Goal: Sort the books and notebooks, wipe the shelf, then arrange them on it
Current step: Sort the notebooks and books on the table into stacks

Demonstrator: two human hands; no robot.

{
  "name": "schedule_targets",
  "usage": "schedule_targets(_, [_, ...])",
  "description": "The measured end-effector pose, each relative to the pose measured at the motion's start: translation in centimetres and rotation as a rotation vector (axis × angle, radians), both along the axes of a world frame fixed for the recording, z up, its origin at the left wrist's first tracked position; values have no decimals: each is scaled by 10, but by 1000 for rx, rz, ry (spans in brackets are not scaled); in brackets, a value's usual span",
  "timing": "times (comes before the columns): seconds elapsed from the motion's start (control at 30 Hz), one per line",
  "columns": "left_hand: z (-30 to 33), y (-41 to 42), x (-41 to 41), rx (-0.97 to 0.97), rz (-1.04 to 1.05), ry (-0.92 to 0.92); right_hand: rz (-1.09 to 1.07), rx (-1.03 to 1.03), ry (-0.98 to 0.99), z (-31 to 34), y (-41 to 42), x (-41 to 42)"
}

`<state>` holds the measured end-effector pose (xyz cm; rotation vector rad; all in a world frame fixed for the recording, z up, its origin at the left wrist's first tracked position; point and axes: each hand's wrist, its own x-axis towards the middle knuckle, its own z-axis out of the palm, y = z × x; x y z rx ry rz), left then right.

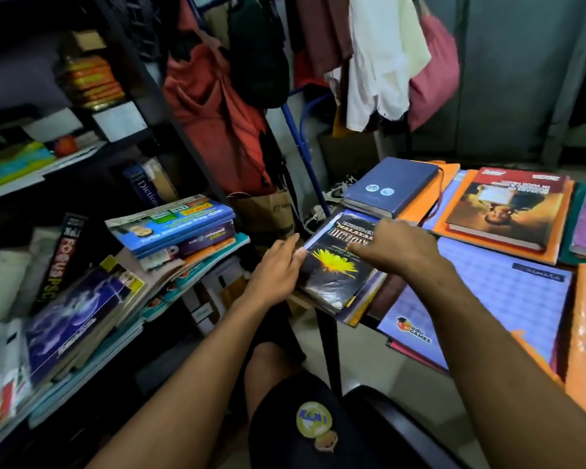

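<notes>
My left hand (278, 269) lay flat against the near-left edge of a black paperback dictionary with a yellow flower on its cover (335, 265), fingers straight and close together, their tips touching the book's corner. My right hand (396, 243) rested on top of the same cover, fingers bent downward and pressing near the title; whether they curled round the far edge, I could not tell. The dictionary sat atop a small stack of thin notebooks (362, 301) at the corner of a table (300, 301) crowded with books. Just behind it was a thick navy hardcover diary with two round stickers (391, 186), resting on an orange folder (449, 184). Beside my right forearm spread a large lilac-checked pad (501, 299), and farther right a glossy orange-bordered book showing a face (508, 208). To my left, the dark metal shelf (156, 106) held untidy, slanting piles: a blue-covered guidebook stack (176, 228), a black-spined volume with yellow lettering (63, 258), and a deep-blue paperback (78, 316) leaning low. Clothes hung on a rack (301, 140) behind.
</notes>
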<state>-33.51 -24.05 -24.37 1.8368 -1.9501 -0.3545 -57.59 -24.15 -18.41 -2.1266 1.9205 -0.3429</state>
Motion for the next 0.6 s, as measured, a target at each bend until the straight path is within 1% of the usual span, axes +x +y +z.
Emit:
schedule_targets(0.07, [7, 22, 7, -96, 25, 108, 116, -88, -153, 6, 11, 22])
schedule_targets(0.1, [11, 39, 17, -148, 49, 160, 209, -102, -236, 8, 22, 42])
schedule_targets(0.2, [17, 95, 59, -241, 130, 232, 474, -37, -471, 6, 64, 112])
schedule_targets(0.27, [12, 132, 94, -307, 239, 217, 622, 7, -525, -4, 86, 158])
schedule_targets(0.33, [6, 169, 132, -402, 380, 178, 686, 64, -560, -15, 100, 203])
schedule_targets(0.4, [0, 203, 169, -509, 516, 81, 699, 186, -664, -24, 111, 245])
schedule_targets(0.5, [-9, 245, 212, -600, 663, -57, 648, 422, -896, -30, 125, 290])
schedule_targets(0.57, [-15, 272, 233, -670, 759, -154, 615, 528, -975, -33, 136, 314])
schedule_targets(0.6, [-19, 283, 241, -697, 820, -233, 610, 556, -991, -34, 142, 324])
